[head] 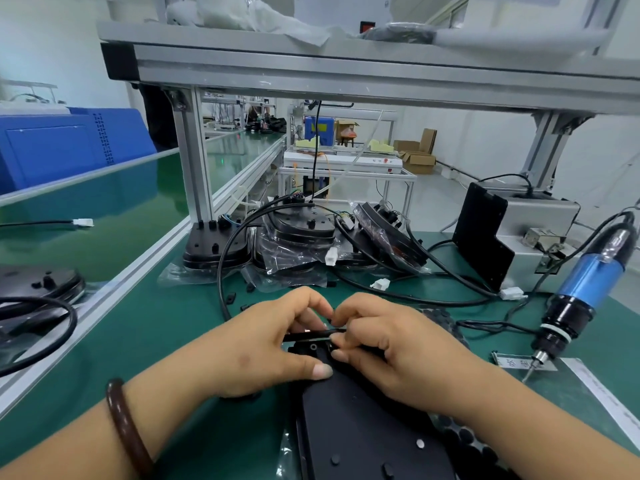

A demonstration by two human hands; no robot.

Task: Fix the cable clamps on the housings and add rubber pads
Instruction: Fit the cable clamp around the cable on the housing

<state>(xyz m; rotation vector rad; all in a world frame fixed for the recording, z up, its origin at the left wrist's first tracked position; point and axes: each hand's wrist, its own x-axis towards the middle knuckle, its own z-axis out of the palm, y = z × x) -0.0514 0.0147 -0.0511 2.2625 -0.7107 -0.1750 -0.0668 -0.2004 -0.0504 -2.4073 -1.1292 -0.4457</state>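
At the near edge of the green bench point(180, 341): a black housing point(363, 420) lies flat on the mat, its narrow end pointing away from the person, between both forearms.
Cable: a black cable point(311, 336) runs crosswise over the far end of the housing, right where the two hands meet.
Left hand: the left hand point(263, 344) has its fingers curled down onto the cable, pinching it, with the thumb pressed flat on the housing. A dark bracelet point(126, 427) sits on that wrist.
Right hand: the right hand point(391, 344) is curled too, its fingertips nipping the same cable just beside the left hand's fingers.
Rubber pads: a sheet of round black rubber pads point(464, 441) lies under and beside the right forearm, touching the housing's right edge.
Screwdriver: a blue electric screwdriver point(585, 285) hangs tilted at the right, bit down, well apart from the hands.
Behind the hands: more bagged housings point(294, 237) are stacked, with cables trailing over them.
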